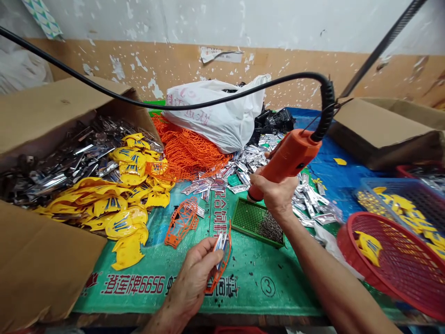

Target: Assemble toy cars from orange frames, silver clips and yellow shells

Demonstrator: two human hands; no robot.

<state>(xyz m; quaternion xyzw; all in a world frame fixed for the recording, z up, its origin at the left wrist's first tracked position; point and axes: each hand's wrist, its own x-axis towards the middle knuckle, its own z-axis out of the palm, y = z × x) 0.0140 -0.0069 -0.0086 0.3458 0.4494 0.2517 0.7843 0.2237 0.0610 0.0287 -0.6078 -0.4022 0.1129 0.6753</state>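
My left hand (194,271) is closed, pinching a shiny silver plate (221,248) together with an orange plastic frame (225,264) above the green sheet. My right hand (280,192) is wrapped round an orange electric screwdriver (287,155), whose lower end points down at a green basket (243,218). Small dark screws (271,227) are heaped in the basket's near right part. The tool's tip is hidden by the basket area and my hand, so I cannot tell whether it touches anything. Another orange frame (182,221) lies flat left of the basket.
Left, a cardboard box (41,264) spills dark shiny parts and yellow printed pieces (127,222). Orange frames (187,148) pile up behind, beside a white plastic bag (215,111). Silver plates (313,204) lie scattered. A red basket (392,232) stands right; a black cable (194,106) arches overhead.
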